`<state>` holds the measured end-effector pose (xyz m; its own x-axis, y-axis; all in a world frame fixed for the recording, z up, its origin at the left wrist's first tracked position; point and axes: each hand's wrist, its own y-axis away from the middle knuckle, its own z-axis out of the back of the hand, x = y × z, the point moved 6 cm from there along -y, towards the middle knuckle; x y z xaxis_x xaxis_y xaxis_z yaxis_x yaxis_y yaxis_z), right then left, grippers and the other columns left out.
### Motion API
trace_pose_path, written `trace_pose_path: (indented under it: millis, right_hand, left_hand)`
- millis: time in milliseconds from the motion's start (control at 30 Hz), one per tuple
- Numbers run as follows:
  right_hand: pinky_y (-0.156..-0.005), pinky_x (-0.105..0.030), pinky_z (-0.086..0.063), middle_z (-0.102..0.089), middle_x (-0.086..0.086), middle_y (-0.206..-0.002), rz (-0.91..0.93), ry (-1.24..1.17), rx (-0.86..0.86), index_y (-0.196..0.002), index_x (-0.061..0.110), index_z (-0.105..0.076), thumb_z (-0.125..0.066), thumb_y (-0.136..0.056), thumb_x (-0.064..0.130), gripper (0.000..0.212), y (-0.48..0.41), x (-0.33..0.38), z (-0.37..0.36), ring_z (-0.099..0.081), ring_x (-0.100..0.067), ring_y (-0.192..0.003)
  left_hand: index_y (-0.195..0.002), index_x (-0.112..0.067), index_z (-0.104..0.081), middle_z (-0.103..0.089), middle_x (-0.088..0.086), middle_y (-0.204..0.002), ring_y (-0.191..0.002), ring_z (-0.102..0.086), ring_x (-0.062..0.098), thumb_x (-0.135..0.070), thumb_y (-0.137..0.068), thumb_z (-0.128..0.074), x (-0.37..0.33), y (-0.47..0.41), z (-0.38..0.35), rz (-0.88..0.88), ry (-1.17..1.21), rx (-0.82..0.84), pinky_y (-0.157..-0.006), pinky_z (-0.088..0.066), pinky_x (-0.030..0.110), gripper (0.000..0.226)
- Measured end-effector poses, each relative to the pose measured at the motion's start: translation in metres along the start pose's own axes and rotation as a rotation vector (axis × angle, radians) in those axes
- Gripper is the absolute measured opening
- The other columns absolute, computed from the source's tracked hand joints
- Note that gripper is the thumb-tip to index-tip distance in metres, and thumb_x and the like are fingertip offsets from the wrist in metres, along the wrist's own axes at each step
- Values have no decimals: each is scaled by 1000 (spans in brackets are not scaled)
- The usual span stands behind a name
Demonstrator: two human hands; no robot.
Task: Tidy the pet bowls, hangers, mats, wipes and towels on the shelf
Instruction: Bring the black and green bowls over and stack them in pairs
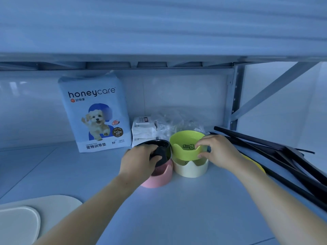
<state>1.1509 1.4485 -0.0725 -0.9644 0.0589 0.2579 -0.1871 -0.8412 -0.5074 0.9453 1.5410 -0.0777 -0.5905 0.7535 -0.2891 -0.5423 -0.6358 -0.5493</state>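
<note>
Head view: both hands work mid-shelf (pixel 159 213), where four pet bowls stand as two touching stacks.
Left hand (pixel 139 160): fingers curled over the near rim of the black bowl (pixel 160 145), which sits in the pink bowl (pixel 159 180).
Right hand (pixel 217 151): thumb and fingers pinch the right wall of the green bowl (pixel 184 153), which is set in the cream bowl (pixel 191 170).
Deciding relation: each stack lies straight ahead of its own hand, side by side, so joining them would likely need one sideways lift.
Hangers (pixel 265 156): black, just right of the right hand, long axes running rear-centre to front-right.
Hidden: the pink bowl's inside is covered. The black bowl appears fully seated, though this is unclear. A yellow item under the hangers cannot be identified.
Behind: pad pack (pixel 95 112) and wipes (pixel 143 129).
Cut off: mats (pixel 53 206), lower left.
</note>
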Motion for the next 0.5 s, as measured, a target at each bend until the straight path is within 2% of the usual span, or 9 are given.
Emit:
trace_pose_path:
  millis: [67, 133, 233, 300, 367, 433, 500]
  right_hand:
    - [-85, -31, -45, -70, 2, -99, -14, -3, 33, -95, 18, -73, -81, -71, 18, 26, -1, -5, -4, -59, -19, -95]
    - [-81, -30, -46, -69, 5, -96, -28, -11, 64, -92, 21, -73, -82, -69, 18, 25, 0, -10, -9, -59, -17, -92]
    - [-75, -29, -44, -68, 8, -93, -54, -24, 94, -90, 23, -72, -82, -69, 19, 24, 2, -15, -12, -57, -16, -86]
    - [-76, -31, -45, -67, 7, -92, -66, -32, 116, -90, 26, -71, -81, -70, 19, 23, 0, -15, -10, -57, -17, -86]
    - [-75, -26, -40, -64, 12, -93, -72, -25, 153, -95, 28, -70, -80, -72, 18, 26, 0, -13, -9, -54, -10, -86]
    - [-76, -21, -37, -61, 15, -100, -78, -10, 178, -104, 28, -69, -79, -73, 22, 33, 1, -6, -9, -50, -3, -89]
    - [-78, -21, -39, -63, 15, -107, -67, -35, 159, -108, 27, -67, -79, -74, 28, 37, 2, 8, -10, -54, -3, -89]
  left_hand:
    - [-81, -24, -57, -62, -7, -79, -76, -49, 20, -31, -87, -55, -2, 0, -4, -9, -27, 8, -59, -29, 29, 10]
    - [-91, -26, -61, -65, -9, -85, -78, -50, 17, -33, -88, -52, -2, 0, -9, -28, -56, 14, -63, -33, 29, 11]
    - [-96, -30, -63, -66, -10, -89, -84, -55, 15, -35, -88, -49, -1, 0, -15, -43, -87, 11, -72, -37, 27, 16]
    - [-97, -30, -63, -66, -10, -89, -85, -56, 15, -34, -88, -48, -1, 2, -17, -58, -107, 11, -70, -34, 27, 17]
    - [-98, -31, -63, -66, -10, -91, -88, -56, 15, -32, -88, -49, -2, 5, -18, -76, -111, 17, -69, -31, 27, 17]
    - [-104, -35, -63, -65, -13, -100, -96, -55, 14, -32, -87, -53, -1, 9, -17, -92, -72, 10, -70, -37, 26, 20]
    - [-114, -38, -60, -60, -17, -114, -108, -51, 11, -34, -83, -61, 4, 12, -13, -68, 15, -3, -77, -43, 24, 32]
